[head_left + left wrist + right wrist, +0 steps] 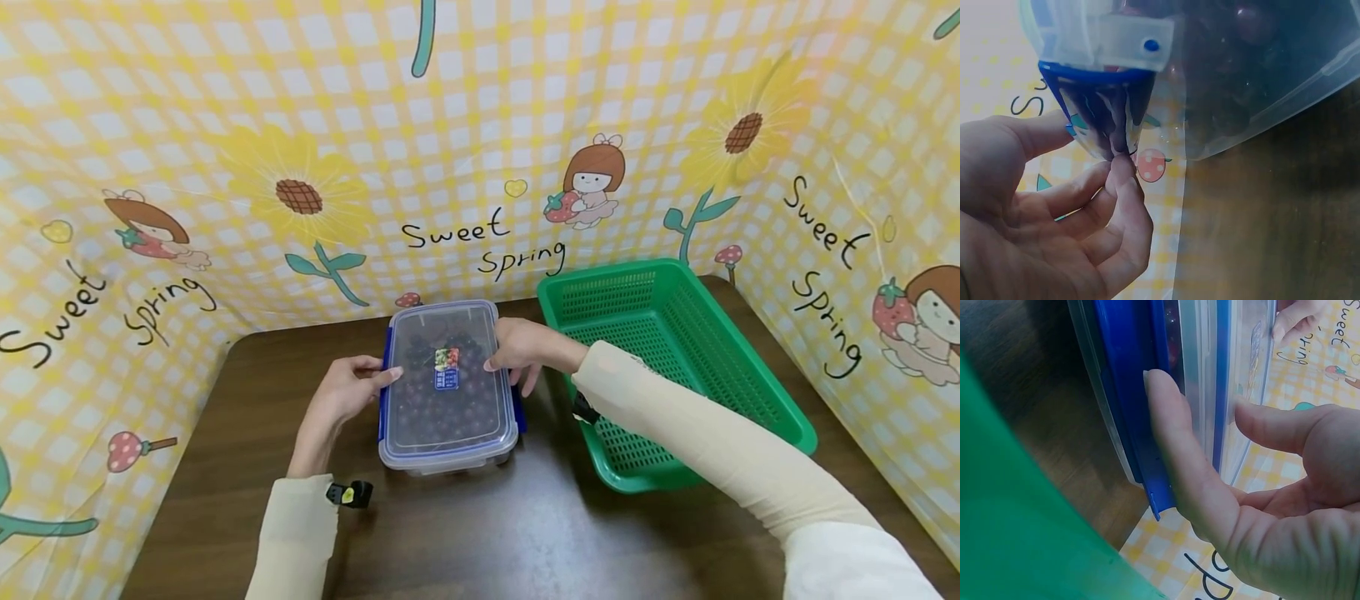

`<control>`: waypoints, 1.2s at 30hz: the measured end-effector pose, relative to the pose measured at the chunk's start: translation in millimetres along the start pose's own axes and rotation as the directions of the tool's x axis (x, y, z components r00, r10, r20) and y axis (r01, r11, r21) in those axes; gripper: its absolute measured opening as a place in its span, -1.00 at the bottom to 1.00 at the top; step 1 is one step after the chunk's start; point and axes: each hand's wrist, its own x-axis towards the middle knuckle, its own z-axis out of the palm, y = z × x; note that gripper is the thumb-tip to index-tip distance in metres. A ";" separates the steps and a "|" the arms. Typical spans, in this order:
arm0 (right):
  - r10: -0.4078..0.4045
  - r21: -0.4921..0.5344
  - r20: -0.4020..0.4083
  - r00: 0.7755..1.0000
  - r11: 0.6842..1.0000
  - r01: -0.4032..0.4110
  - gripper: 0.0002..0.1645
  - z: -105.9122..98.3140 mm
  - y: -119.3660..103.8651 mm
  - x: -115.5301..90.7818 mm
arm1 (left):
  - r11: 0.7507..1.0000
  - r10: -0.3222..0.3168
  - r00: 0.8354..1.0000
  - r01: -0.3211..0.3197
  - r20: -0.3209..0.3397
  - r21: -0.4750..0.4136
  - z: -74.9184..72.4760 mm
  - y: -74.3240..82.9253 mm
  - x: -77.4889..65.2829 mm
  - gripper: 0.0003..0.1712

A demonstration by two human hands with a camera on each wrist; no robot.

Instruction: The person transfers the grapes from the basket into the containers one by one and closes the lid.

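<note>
A clear lidded food container [442, 425] with blue side latches stands on the table, with many small dark-red round fruits, like grapes, showing through it. My left hand [348, 392] grips its left edge, thumb on the lid. In the left wrist view, the fingertips of that hand meet at the tip of a blue latch [1104, 100], which juts outward. My right hand [528, 346] holds the right edge, thumb over the lid rim. Its finger lies along the other blue latch [1132, 394] in the right wrist view. A label [447, 368] is on the lid.
A green slotted plastic basket [562, 287] sits on the brown wooden table [285, 358] to the right, under my right forearm. Yellow checked cloth [450, 108] with printed flowers and figures rises behind the table and along both sides.
</note>
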 end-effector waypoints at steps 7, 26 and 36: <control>0.009 -0.003 0.012 1.000 1.000 -0.009 -0.55 -1.6 -1.3 0.5 | 1.000 -0.014 1.000 0.014 0.004 -0.005 -0.5 0.3 -0.2 -0.23; 0.043 0.009 0.009 0.999 0.999 -0.044 -0.62 -6.9 3.3 2.0 | 0.995 -0.042 0.998 0.047 0.048 -0.093 2.2 -2.2 0.1 -0.18; 0.101 0.106 0.098 0.990 0.988 -0.112 -0.45 -12.2 6.5 8.2 | 0.993 -0.041 0.997 0.048 0.062 -0.104 -1.3 -2.1 1.1 -0.15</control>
